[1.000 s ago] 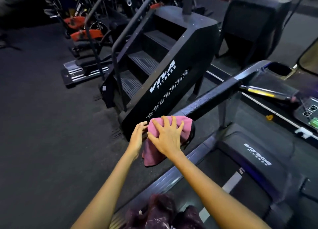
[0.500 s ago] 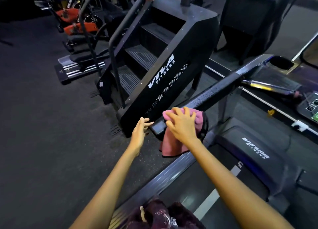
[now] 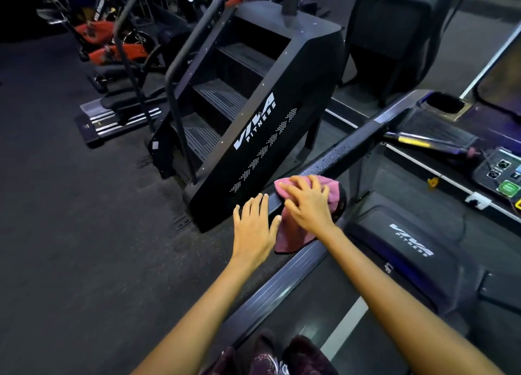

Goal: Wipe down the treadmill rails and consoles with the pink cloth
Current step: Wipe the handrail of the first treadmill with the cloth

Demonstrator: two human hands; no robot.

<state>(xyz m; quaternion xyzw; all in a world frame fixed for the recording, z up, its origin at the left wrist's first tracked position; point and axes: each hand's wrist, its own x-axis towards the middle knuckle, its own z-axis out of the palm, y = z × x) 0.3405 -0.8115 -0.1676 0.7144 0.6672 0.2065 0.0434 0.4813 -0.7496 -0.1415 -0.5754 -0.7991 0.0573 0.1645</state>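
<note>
Pressing one pink cloth (image 3: 293,233) onto one rail (image 3: 349,149) — right hand (image 3: 307,205) spread; left hand (image 3: 253,231) flat, empty.

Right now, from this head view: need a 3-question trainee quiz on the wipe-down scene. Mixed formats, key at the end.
1. True or false: the right hand presses the pink cloth onto the treadmill rail.
2. Multiple choice: the left hand is A) gripping the cloth, B) open with its fingers straight at the near end of the rail, C) on the console.
3. Fill in: the black machine to the left of the rail reads VIVA ____.

Key: 1 true; 2 B; 3 FITNESS.
</note>
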